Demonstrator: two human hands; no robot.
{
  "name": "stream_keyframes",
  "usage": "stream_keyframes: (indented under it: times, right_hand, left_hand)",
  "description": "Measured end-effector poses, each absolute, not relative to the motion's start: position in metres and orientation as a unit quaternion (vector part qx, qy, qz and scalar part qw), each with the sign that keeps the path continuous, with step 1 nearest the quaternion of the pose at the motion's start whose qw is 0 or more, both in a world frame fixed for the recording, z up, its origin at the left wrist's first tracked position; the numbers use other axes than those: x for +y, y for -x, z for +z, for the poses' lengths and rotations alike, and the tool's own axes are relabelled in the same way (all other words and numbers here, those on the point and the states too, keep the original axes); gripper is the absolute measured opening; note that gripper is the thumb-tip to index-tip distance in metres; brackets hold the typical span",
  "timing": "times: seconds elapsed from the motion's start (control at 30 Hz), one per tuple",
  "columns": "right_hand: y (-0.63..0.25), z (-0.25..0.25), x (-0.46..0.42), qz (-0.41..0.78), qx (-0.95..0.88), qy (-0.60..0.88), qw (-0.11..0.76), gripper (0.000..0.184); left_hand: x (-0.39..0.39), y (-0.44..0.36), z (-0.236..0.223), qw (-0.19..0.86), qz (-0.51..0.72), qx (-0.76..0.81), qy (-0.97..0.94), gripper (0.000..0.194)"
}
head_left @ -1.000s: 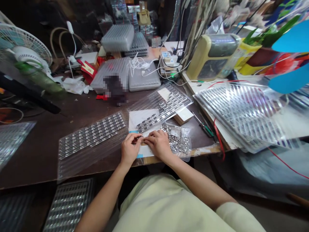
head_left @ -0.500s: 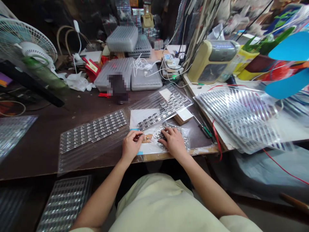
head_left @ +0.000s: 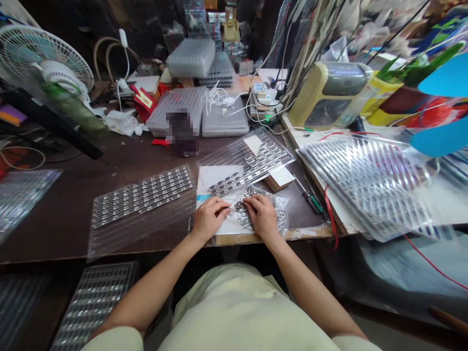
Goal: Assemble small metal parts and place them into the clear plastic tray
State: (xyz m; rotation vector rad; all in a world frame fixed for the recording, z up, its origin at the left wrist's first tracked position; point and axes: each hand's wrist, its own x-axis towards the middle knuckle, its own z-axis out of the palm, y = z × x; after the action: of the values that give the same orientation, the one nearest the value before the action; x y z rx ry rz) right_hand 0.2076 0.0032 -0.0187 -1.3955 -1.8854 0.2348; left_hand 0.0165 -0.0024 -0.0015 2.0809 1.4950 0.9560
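1. Your left hand (head_left: 208,219) lies on the white paper sheet with its fingers drawn together, and the fingertips (head_left: 227,208) point right at the edge of the silver pieces. You may be pinching something there, but anything between them is too small to make out, so I can't tell.
2. Your right hand (head_left: 262,218) sits just beside the left, with its fingers curled down into the small silver pieces (head_left: 243,205). I can't tell whether it's gripping any of them.
3. The small silver pieces lie heaped between your hands, on and around the clear plastic bag (head_left: 281,222), with a few scattered on the white paper sheet (head_left: 215,178).
4. The white paper sheet rests on the brown workbench (head_left: 54,219), under the near end of a clear tray of silver parts (head_left: 252,161).
5. A second clear tray of silver parts (head_left: 141,197) lies just left of the sheet.
6. A small wooden block (head_left: 278,179) sits beyond your right hand, and two screwdrivers (head_left: 310,201) lie to its right.
7. A tall stack of clear trays (head_left: 365,187) rests further right, with a red wire (head_left: 330,214) hanging over the bench edge near it.
8. Two grey plastic cases (head_left: 224,119) lie further ahead, and a white fan (head_left: 47,56) stands at the far left.
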Motion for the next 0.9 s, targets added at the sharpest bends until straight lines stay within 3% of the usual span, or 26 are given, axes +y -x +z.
stream_keyframes:
  times: [0.6, 0.7, 0.9]
  right_hand:
    - [-0.198, -0.007, 0.000, 0.150, -0.730, 0.545, 0.384, 0.008]
    - [-0.180, -0.006, -0.002, 0.168, -0.754, 0.538, 0.337, 0.009]
    - [-0.158, -0.020, 0.001, 0.144, -0.778, 0.529, 0.306, 0.014]
  left_hand:
    - [0.001, -0.012, -0.005, 0.225, 0.380, 0.527, -0.726, 0.010]
    - [0.015, 0.015, 0.003, 0.143, 0.392, 0.592, -0.690, 0.014]
    - [0.029, 0.079, 0.004, -0.007, 0.283, 0.709, -0.646, 0.013]
